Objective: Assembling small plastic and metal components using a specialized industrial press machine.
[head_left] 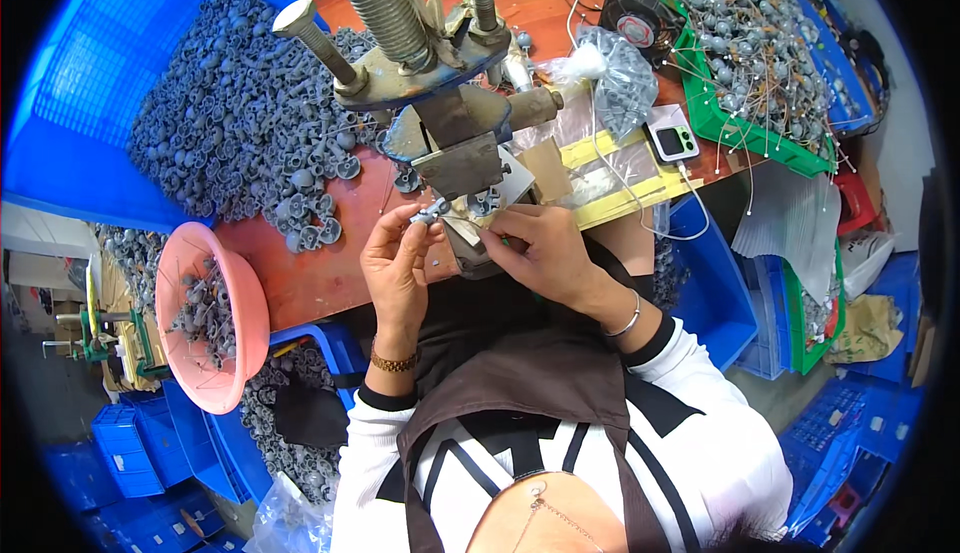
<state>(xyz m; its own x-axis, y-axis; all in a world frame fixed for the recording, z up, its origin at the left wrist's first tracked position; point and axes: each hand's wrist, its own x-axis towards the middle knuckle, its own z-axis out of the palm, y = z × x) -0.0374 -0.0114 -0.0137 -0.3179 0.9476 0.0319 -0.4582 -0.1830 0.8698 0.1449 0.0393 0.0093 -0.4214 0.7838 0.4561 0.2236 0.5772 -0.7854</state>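
My left hand [400, 268] pinches a small grey plastic part [430, 214] between thumb and fingertips, just in front of the press. The hand press [458, 168] has worn metal blocks and a thick threaded screw, and it rises in front of me. Under its lower block sits another grey piece [484, 202], partly hidden by the metal. My right hand [548, 258] is closed with its fingertips low beside the press base, close to that piece. Whatever lies between the right fingertips is too small or hidden to make out.
A heap of grey cup-like parts [250, 113] spreads from a blue crate [80, 103] onto the red table [310, 288]. A pink basin [250, 323] stands left. At right are a green crate [700, 118] of wired parts, a small fan [645, 21] and a cabled phone-like device [673, 135].
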